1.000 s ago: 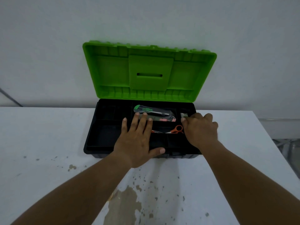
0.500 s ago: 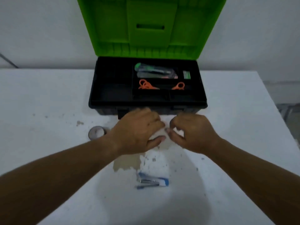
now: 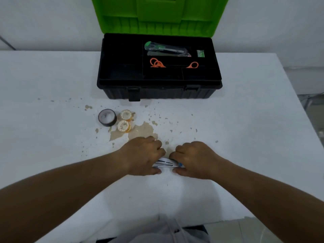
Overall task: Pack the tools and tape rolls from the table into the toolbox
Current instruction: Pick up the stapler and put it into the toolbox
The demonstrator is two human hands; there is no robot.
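A small blue and white stapler [image 3: 165,163] lies on the white table [image 3: 236,137] near its front edge. My left hand [image 3: 143,155] curls over its left end and my right hand [image 3: 194,158] over its right end; most of it is hidden. To the left stand a black tape roll [image 3: 107,117] and two small white-and-orange rolls [image 3: 125,115] [image 3: 124,126]. The black toolbox [image 3: 157,83] sits at the back with its green lid [image 3: 157,14] up. Its tray holds a green-handled tool [image 3: 164,47], orange-handled scissors [image 3: 156,63] and a small green item [image 3: 200,53].
Brown stains [image 3: 140,132] mark the table between the rolls and my hands. A white wall stands right behind the toolbox. The table's right edge [image 3: 291,88] drops to the floor. The tray's left compartments [image 3: 121,67] look bare.
My hands have pulled back from the toolbox toward me and closed over the stapler. The view has tilted down, bringing the tape rolls into sight.
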